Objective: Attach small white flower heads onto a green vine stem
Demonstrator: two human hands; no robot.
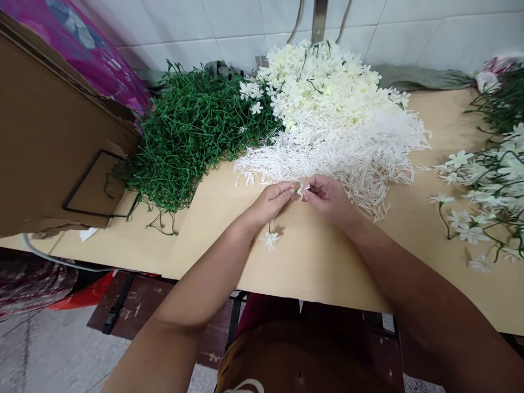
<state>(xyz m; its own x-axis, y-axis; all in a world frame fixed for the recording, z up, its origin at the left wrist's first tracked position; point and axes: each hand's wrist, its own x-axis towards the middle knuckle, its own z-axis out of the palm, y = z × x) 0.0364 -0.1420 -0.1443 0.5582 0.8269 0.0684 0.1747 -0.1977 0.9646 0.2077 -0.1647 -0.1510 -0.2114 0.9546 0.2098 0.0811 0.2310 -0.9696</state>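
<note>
My left hand point(272, 202) and my right hand point(327, 197) meet over the wooden table point(311, 262), fingertips pinched together on a small white flower piece point(301, 190). A thin green stem hangs from my left hand, ending in a white flower point(271, 238) just above the table. Right behind my hands lies a heap of white plastic stamens point(347, 150). Beyond it is a pile of cream-white petals point(323, 82). A mound of green stems point(188, 136) lies to the left.
Finished flower sprigs point(483, 191) lie at the right of the table. A brown cardboard box point(49, 136) stands at the left with pink fabric point(90, 49) behind it. A white tiled wall point(409, 33) backs the table.
</note>
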